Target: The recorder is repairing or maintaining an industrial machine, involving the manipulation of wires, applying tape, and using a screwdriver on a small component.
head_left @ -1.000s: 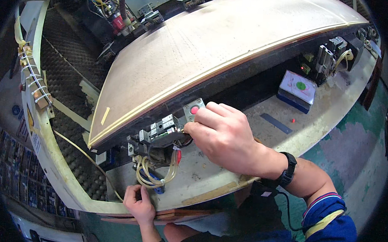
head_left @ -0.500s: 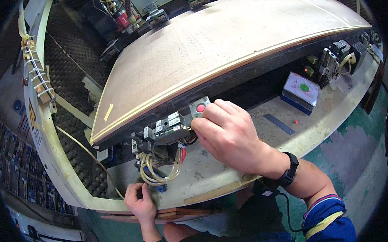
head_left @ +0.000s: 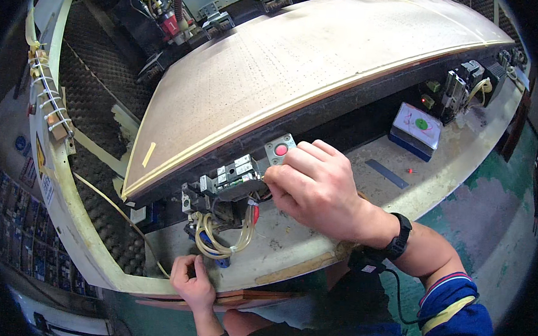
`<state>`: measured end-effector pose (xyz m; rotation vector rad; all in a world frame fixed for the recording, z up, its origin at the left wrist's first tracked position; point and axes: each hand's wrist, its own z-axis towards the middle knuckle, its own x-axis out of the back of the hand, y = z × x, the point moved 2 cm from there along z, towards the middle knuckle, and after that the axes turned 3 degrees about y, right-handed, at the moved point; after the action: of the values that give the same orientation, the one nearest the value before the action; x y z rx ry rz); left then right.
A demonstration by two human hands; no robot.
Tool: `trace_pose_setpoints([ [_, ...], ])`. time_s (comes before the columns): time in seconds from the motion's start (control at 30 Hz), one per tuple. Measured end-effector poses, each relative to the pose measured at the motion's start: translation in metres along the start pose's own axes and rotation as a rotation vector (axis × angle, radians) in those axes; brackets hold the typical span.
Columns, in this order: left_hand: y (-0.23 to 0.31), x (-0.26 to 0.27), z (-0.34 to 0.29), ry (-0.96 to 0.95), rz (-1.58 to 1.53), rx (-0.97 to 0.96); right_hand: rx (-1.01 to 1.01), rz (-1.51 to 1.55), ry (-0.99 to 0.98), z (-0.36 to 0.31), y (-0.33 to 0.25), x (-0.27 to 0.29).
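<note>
My right hand (head_left: pixel 320 186), closed in a pinch, is at the right end of a small valve block (head_left: pixel 235 173) on the machine's front. What the fingertips hold is hidden behind the hand. Just above the fingers, a grey plate carries a round red button (head_left: pixel 281 150). Looped clear tubes (head_left: pixel 216 244) hang below the block, next to a red part (head_left: pixel 255 215). My left hand (head_left: pixel 193 283), its fingers curled, rests at the front edge of the pale ledge (head_left: pixel 277 250), below the tubes. Whether anything is inside it cannot be seen.
A large board (head_left: pixel 298 66) edged with yellow tape slopes behind the hands. Right along the ledge are a flat dark strip (head_left: pixel 387 173), a tiny red piece (head_left: pixel 411 171), a blue-based box (head_left: pixel 414 130) and another valve unit (head_left: pixel 462 87). A thin hose (head_left: pixel 118 209) runs at left.
My right hand has turned slightly at the valve block's end, and its fingertips have shifted a little. The left hand stays at the ledge. The view has moved very slightly.
</note>
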<state>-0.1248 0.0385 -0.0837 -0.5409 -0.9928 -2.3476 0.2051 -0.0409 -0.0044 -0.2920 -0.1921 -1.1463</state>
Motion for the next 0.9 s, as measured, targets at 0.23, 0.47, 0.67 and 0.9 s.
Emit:
trace_pose_setpoints([
  [0.23,-0.008,0.002,-0.001,-0.002,-0.015,-0.031,-0.017,-0.096,-0.112,-0.006,-0.001,0.011],
  [0.47,-0.004,0.003,-0.001,-0.002,-0.005,0.018,0.014,-0.086,-0.063,-0.008,0.001,0.007],
  [0.67,-0.014,0.0,-0.004,0.005,-0.02,0.02,0.048,-0.137,-0.03,-0.007,-0.004,0.007],
  [0.9,-0.016,0.003,-0.003,-0.04,0.015,0.006,0.064,-0.146,0.034,-0.007,-0.006,0.002],
])
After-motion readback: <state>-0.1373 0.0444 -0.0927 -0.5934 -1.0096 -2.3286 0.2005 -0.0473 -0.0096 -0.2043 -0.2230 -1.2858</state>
